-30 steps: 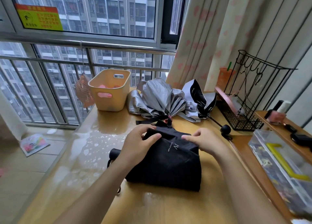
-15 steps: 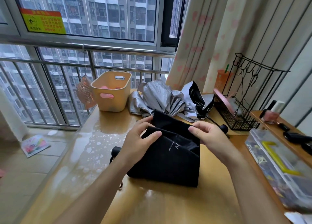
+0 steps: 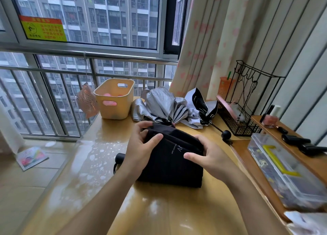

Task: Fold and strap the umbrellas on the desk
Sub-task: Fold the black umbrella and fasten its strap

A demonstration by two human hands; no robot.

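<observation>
Black umbrella point(image 3: 173, 167): it lies on the desk point(image 3: 159, 208) straight in front of me, collapsed, with its canopy bunched into loose pleats between both hands. Its round handle point(image 3: 119, 157) pokes out to the left, beside my left wrist.
Left hand point(image 3: 139, 146): it grips the far left of the pleats, thumb pressed on top and fingers curled over the far edge.
Right hand point(image 3: 210, 156): it closes on the right side of the same bundle, thumb flat on the cloth and fingers wrapped over the fold.
Handling: I judge it light, with soft and rather slick fabric over thin, stiff ribs. The pleats will likely spring open if I let go.
Where to hold: around the gathered pleats, not by a loose flap. One hand should stay clamped while the other wraps.
Silver umbrella point(image 3: 162, 105): it sits farther back, just beside the yellow basket point(image 3: 115, 103), crumpled and unstrapped. A black knob point(image 3: 226, 134) lies near the wire rack point(image 3: 244, 125).
Hidden: I cannot find the black umbrella's strap. Most fingertips of both hands are behind the cloth. The small white print is too small to read. The clear storage box point(image 3: 286, 172) is cut off at the right edge.
</observation>
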